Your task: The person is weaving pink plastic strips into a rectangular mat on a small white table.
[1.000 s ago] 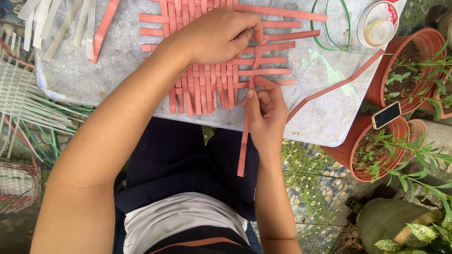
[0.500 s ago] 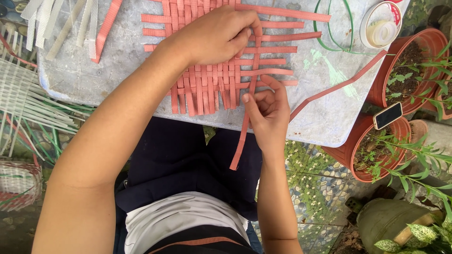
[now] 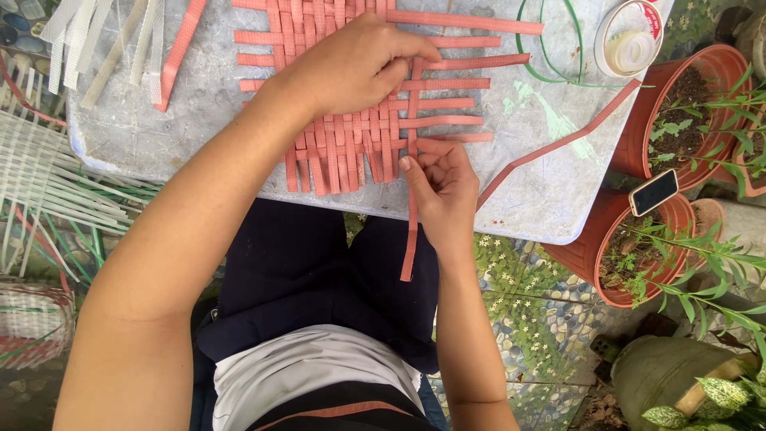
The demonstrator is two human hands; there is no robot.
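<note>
A flat woven mat (image 3: pixel 359 120) of salmon-pink plastic strips lies on the grey tabletop (image 3: pixel 550 191), its near edge at the table's front rim. The strips look light, thin and springy, probably slick, so they are best held flat close to the weave. The left hand (image 3: pixel 355 68) rests on the mat, fingers (image 3: pixel 399 76) curled and pressing down beside one upright strip (image 3: pixel 412 207). The right hand (image 3: pixel 447 187) pinches that strip between thumb and forefinger at the mat's edge; its loose end hangs past the tabletop over the lap.
</note>
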